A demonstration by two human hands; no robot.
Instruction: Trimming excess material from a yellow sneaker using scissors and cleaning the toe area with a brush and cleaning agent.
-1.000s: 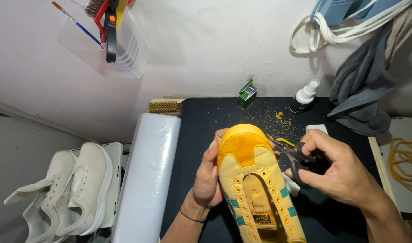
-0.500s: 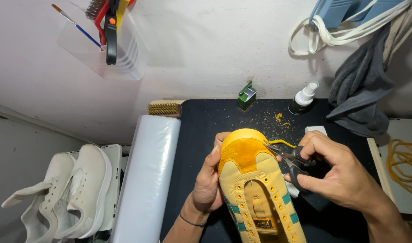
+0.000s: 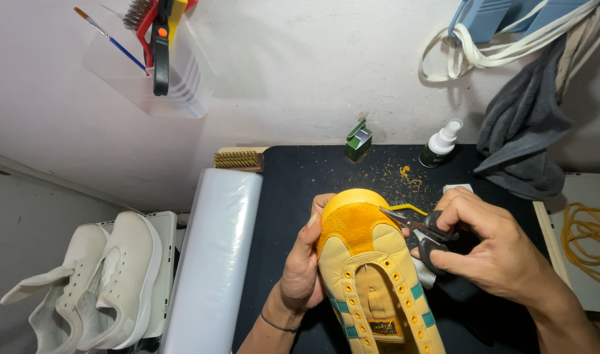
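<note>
Two hands: both are seen at work on one yellow shoe (image 3: 372,275) on the black mat (image 3: 293,183).
Left hand (image 3: 303,262): it is clamped on the shoe's left side, thumb laid along the toe edge, fingers hidden beneath the sole.
Right hand (image 3: 496,249): it is closed around the black handles of small scissors (image 3: 421,229), with a finger passed through a loop.
Scissors: the blades are held almost together, and their tips are laid on the suede toe cap at its right edge.
Shoe: it is held toe away from the wearer at the mat's centre; green stripes are seen on its right flank, and the eyelets are unlaced.
Mat surface: yellow crumbs (image 3: 405,174) are scattered beyond the toe.
Back edge: a small green box (image 3: 359,139) and a white-capped spray bottle (image 3: 441,144) are stood well apart near the wall.
Left of mat: a white roll (image 3: 215,255) is laid alongside, with a bristle brush (image 3: 238,158) at its far end.
Far left: a pair of white sneakers (image 3: 93,282) is placed on a stand.
Right: a grey cloth (image 3: 523,131) is hung from the wall.
</note>
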